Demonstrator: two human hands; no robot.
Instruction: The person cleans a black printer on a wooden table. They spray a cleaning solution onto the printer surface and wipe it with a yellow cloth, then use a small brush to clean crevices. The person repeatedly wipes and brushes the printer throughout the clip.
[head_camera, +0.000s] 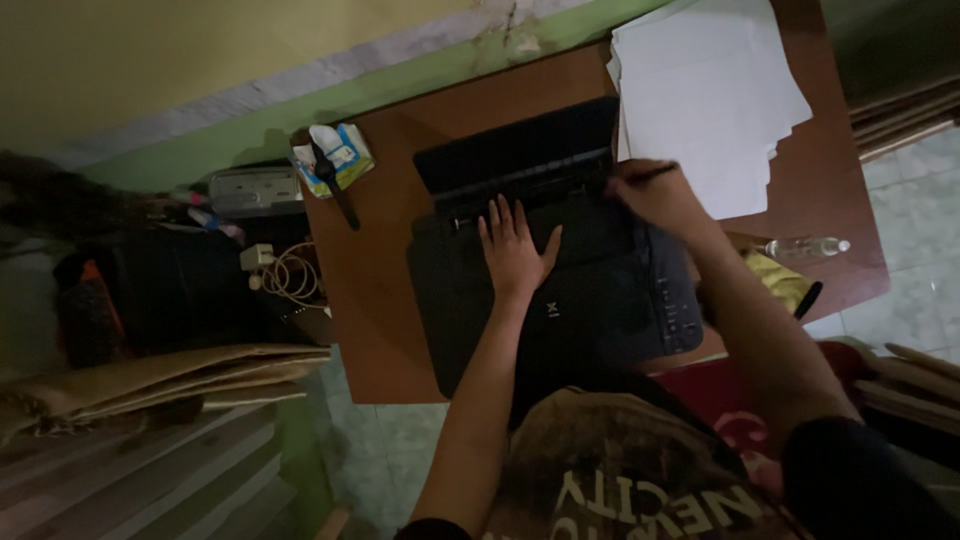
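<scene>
A black printer (600, 300) sits on a brown wooden table (370, 300), its rear tray flap raised toward the wall. My left hand (515, 250) lies flat on the printer's top, fingers spread, holding nothing. My right hand (655, 192) is at the printer's far right corner, next to the paper slot, fingers closed on a thin dark pen-like object (655, 173). A stack of white paper sheets (705, 90) lies just beyond my right hand.
A clear plastic bottle (805, 246) lies at the table's right edge beside a yellow cloth (780, 280) and a dark pen (808, 299). A small blue-and-white packet (335, 155) sits at the far left corner. Cables and a power strip (255, 190) lie left of the table; cardboard (150, 380) leans nearby.
</scene>
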